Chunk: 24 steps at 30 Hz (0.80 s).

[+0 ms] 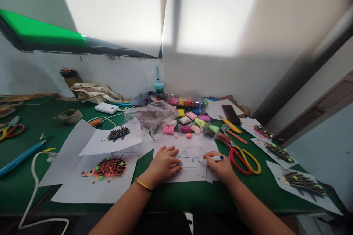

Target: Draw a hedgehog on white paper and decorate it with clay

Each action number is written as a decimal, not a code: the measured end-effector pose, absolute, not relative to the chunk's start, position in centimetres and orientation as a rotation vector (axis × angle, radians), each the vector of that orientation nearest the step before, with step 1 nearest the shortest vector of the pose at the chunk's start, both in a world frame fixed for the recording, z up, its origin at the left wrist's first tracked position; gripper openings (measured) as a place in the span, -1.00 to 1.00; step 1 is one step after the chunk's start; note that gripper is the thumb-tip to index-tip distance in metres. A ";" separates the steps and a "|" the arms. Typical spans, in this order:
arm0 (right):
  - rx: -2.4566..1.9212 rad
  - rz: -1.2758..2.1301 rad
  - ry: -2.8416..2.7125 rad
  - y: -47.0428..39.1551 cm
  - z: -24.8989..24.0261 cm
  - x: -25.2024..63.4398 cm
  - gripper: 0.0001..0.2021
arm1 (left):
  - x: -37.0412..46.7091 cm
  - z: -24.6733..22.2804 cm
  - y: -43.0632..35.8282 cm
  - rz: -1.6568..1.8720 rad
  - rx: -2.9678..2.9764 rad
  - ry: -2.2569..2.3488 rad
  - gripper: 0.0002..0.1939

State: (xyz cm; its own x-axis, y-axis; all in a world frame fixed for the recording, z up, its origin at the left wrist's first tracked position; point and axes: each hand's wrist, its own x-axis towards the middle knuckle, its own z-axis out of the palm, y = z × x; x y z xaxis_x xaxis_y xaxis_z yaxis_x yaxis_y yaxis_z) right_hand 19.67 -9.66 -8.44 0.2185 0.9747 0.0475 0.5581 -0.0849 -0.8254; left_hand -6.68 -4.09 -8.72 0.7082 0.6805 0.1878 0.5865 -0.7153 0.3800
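A sheet of white paper (172,176) lies in front of me, bearing a blue outline of a hedgehog (190,152) with a pointed snout, an eye and legs. My right hand (219,165) grips a white marker (213,158) with a dark blue end. Its tip meets the paper near the hedgehog's rear legs. Flat on the left part of the sheet rests my left hand (164,163), fingers spread, with a gold bangle (143,185) on the wrist. By its thumb is a small bluish thing that I cannot make out.
Packets of coloured clay (190,116) and a crumpled plastic bag (154,114) lie behind the sheet. To the right are scissors (245,159), a yellow cutter (231,125), a phone (231,114) and finished hedgehog pictures (300,183). More hedgehog pictures (107,169) and a white cable (34,180) occupy the left.
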 end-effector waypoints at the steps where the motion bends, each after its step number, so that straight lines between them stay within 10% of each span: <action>1: -1.750 0.706 -1.429 -9.7 -8.5 19.7 -0.71 | -6.7 -8.8 -4.1 0.462 2.628 0.996 -0.81; 24: -1.723 0.687 -1.413 -9.6 -8.5 19.8 -0.71 | -6.7 -8.6 -4.1 0.453 2.620 1.006 -0.81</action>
State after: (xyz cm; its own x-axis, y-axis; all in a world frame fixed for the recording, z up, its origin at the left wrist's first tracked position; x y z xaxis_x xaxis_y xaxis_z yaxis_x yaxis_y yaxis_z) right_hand 19.75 -9.62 -8.51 0.2332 0.9698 0.0711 0.5431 -0.0693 -0.8368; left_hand -6.67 -4.10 -8.55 0.7055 0.6846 0.1834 0.5906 -0.7109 0.3818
